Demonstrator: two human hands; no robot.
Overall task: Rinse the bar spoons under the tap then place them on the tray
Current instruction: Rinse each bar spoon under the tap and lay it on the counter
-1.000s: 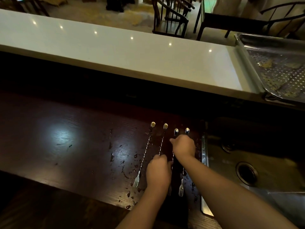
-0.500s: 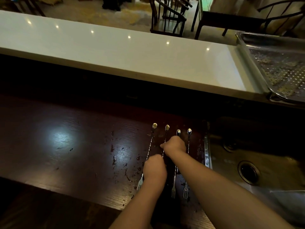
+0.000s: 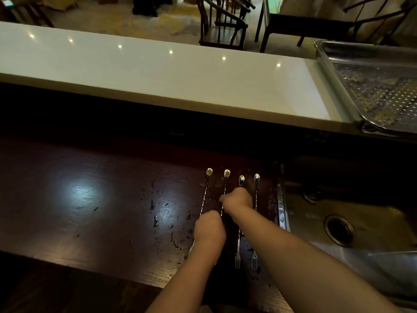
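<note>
Both my hands, left point(image 3: 209, 229) and right point(image 3: 238, 199), sit curled over the bar spoons point(image 3: 241, 219); actual grip unclear. Thin, wet, slippery, so pinch the twisted stems.

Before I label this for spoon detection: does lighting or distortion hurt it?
Head view: dim overall; glare patch on the dark counter left of the spoons; wide-angle bends the white bar top; both hands hide the middle shafts.

Four long twisted-stem metal bar spoons point(image 3: 256, 195) lie side by side on the dark wooden tabletop point(image 3: 90, 211), under both hands' fingers point(image 3: 222, 199). Right of them sits the steel sink point(image 3: 361, 222); beyond it, the perforated steel tray point(image 3: 327, 71).
</note>
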